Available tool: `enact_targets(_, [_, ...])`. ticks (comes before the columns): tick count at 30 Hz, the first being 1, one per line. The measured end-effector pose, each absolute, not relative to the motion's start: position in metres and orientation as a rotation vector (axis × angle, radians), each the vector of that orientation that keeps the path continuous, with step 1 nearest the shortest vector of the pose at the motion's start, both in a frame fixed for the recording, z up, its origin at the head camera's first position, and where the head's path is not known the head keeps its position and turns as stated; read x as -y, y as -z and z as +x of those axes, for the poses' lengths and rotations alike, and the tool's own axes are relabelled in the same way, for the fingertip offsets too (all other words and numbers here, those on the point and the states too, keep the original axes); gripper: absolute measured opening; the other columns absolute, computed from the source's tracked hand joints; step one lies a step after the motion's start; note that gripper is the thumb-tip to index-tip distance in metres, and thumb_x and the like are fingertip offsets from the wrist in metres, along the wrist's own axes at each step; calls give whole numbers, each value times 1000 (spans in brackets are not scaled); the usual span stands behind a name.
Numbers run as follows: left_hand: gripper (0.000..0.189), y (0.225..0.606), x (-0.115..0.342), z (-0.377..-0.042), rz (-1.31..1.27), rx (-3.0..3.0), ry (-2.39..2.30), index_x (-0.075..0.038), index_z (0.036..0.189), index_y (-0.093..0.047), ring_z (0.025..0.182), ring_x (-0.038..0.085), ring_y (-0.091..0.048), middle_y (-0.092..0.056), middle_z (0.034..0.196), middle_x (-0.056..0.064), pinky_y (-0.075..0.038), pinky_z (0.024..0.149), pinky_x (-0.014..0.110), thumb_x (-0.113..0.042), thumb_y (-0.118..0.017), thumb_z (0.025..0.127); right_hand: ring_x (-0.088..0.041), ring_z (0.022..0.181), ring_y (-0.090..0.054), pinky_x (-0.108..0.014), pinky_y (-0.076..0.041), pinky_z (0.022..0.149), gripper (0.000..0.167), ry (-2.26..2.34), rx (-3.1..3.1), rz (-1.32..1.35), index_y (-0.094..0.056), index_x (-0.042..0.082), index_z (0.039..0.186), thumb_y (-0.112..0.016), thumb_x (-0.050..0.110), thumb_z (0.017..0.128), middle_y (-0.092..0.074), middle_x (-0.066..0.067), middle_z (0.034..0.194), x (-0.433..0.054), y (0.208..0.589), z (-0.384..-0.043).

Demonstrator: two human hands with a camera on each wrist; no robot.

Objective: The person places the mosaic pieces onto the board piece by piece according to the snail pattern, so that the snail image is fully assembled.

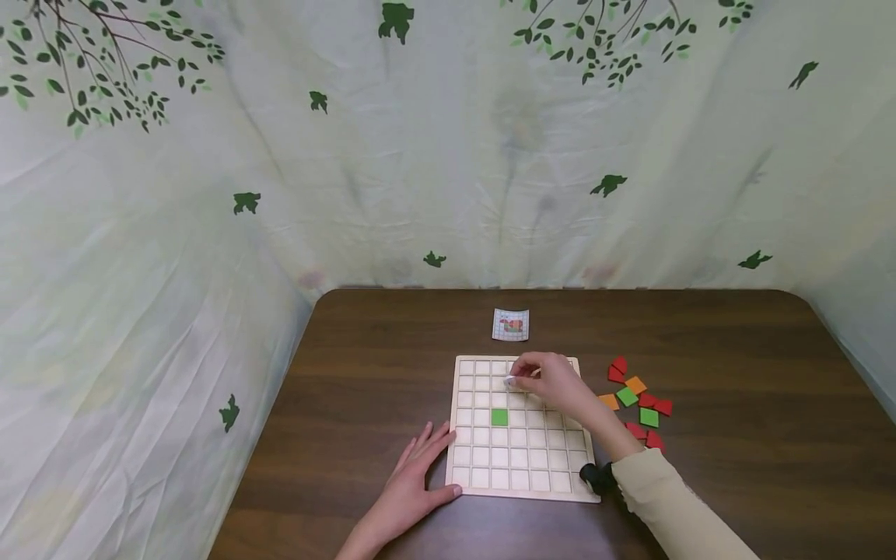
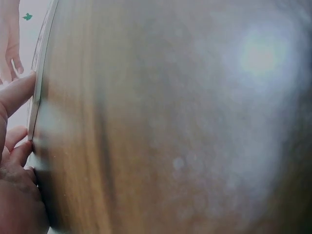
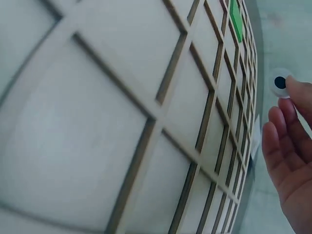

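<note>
A pale grid board [image 1: 481, 457] with white square cells lies on the table, one green square tile [image 1: 499, 418] in a cell left of its centre. Over the upper part of the board, my right hand [image 1: 553, 381] pinches a white googly eye with a black pupil [image 3: 279, 84] between thumb and fingertips. The other fingers of that hand are bent loosely below the thumb in the right wrist view. My left hand [image 1: 413, 486] lies spread at the board's lower left edge, its fingertips and thumb touching the rim.
Right of the board lie several loose red tiles [image 1: 654, 440], orange tiles [image 1: 635, 385] and green tiles [image 1: 649, 418]. A small printed picture card [image 1: 511, 325] sits behind the board on the brown table [image 1: 378, 350]. A leaf-patterned curtain [image 1: 434, 171] hangs behind the table.
</note>
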State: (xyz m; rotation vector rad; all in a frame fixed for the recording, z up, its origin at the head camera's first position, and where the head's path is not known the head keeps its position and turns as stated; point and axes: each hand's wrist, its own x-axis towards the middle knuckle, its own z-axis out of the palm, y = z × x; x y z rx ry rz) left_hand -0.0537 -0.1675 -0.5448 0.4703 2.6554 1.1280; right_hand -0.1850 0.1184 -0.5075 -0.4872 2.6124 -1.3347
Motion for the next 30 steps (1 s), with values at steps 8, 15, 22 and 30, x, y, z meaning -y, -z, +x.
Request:
enact_targets(8, [77,545,168,-53,446,-2648,-1104,-21,150,-43,149,24,-12,-31,158,-6,-9,116,53,-39,-77,84,-13,75,-58,-30,-51,68,8,1332,-2570,-518,-70,17,87,-75,11,87,-64,7,79,-99,512,-194])
enact_targets(15, [77,544,168,-52,454,-2651,-1108,-20,150,-43,149,24,-12,-31,158,-5,-9,116,53,-38,-77,84,-10,72,-58,-29,-50,66,5,1297,-2595,-598,-71,14,89,-74,10,88,-63,8,77,-82,516,-199])
enact_targets(22, [76,544,168,-52,488,-2655,-1132,-19,150,-43,149,26,-13,-32,158,-3,-10,115,54,-35,-77,84,-9,68,-55,-28,-48,64,5,1195,-2642,-622,-73,14,91,-72,9,89,-62,9,75,-74,516,-204])
enact_targets(30, [76,545,167,-52,494,-2662,-1152,-19,150,-43,149,26,-14,-33,158,-3,-10,115,54,-35,-77,84,-8,70,-55,-27,-49,66,4,1067,-2718,-699,-73,10,89,-70,10,90,-61,8,77,-66,516,-205])
